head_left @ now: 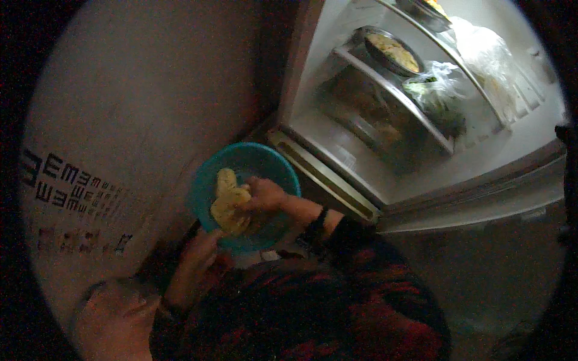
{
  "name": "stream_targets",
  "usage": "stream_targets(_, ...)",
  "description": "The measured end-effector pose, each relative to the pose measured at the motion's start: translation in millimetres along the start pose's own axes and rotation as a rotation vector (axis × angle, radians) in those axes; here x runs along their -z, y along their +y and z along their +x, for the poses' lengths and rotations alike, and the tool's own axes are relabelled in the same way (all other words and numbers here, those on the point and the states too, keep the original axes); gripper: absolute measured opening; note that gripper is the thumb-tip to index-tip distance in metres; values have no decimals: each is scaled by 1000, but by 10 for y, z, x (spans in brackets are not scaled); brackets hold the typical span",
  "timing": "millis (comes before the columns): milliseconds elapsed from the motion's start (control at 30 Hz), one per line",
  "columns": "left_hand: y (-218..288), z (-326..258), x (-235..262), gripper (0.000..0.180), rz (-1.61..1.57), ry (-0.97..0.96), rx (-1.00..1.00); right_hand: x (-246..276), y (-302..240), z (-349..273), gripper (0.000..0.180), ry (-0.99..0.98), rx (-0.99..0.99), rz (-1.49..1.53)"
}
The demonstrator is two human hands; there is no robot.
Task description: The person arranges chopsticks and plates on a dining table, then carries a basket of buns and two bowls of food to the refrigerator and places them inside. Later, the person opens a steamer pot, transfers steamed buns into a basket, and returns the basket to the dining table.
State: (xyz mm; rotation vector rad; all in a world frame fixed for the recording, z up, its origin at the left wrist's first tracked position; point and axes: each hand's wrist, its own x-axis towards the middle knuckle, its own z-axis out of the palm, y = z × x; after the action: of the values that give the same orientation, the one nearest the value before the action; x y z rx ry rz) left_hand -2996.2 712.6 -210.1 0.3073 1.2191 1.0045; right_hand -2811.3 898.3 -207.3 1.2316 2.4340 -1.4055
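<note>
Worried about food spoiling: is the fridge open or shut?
Open. The fridge interior is lit and its shelves show a dish of food and bagged greens.

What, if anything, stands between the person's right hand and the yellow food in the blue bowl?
Nothing visible does. The right hand already rests on the yellow food inside the blue bowl, fingers against it. The left hand holds the bowl from below at its near rim. The open fridge lies beyond the bowl, not between.
</note>
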Motion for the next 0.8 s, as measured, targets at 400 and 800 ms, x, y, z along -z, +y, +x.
stream_targets(400,-274,260,268,55,-21,-18,31,1557,654,-675,64,282,354,1084)
stream_targets(800,-380,48,531,61,-81,151,59,2532,887,-1673,39,1077,304,1240)
